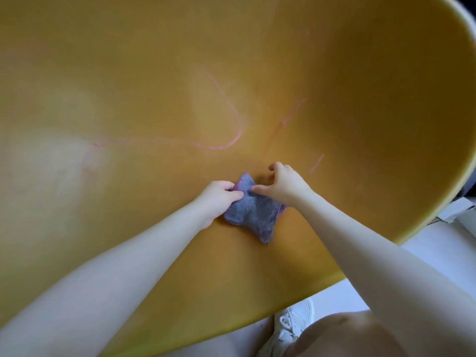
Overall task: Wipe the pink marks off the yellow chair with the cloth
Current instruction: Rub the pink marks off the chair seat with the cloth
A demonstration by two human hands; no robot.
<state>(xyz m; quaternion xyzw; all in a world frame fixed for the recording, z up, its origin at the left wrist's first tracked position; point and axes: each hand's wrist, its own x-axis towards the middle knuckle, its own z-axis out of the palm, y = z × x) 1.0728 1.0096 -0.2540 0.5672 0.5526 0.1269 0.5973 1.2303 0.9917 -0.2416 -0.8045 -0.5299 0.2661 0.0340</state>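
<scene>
The left hand (pixel 219 195) grips one side of the grey-purple cloth (pixel 253 210) with curled fingers. The right hand (pixel 283 185) pinches the cloth's other side between thumb and fingers. The cloth lies bunched on the seat of the yellow chair (pixel 360 99), between both hands. The pink marks (pixel 231 144) are just beyond the cloth.

A white sneaker (pixel 292 324) with white laces shows at the bottom of the frame, right of centre, standing on a pale floor (pixel 438 256) that fills the lower right. At the right edge, about halfway down, lies a bit of white cardboard (pixel 457 210), with something dark just above it, too cropped to tell.
</scene>
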